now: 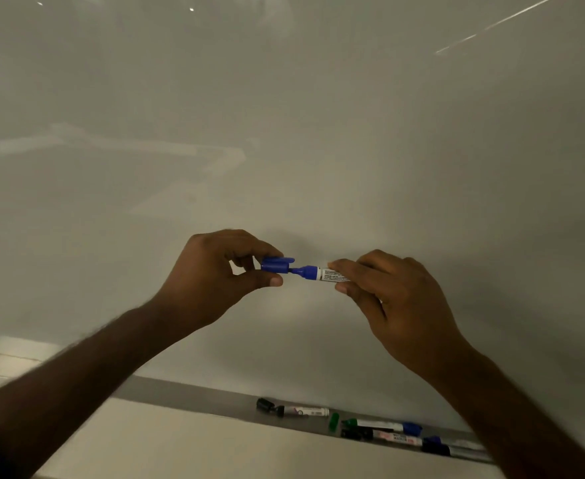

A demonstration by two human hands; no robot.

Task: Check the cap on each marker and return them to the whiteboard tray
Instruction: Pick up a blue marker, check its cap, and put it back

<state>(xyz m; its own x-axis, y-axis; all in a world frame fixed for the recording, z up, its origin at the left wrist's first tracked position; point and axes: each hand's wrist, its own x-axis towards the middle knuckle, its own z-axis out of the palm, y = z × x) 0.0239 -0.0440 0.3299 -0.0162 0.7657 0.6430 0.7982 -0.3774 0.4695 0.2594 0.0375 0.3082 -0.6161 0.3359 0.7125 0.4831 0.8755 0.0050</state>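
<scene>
Both arms reach up in front of the whiteboard (284,133). The left hand (211,281) pinches the blue cap (277,265) between thumb and fingers. The right hand (398,305) pinches the blue marker (322,273) by its white barrel, held level, tip just at the cap's mouth. Below, near right, the tray (215,402) holds several more markers (380,431) and a loose green cap (333,420).
</scene>
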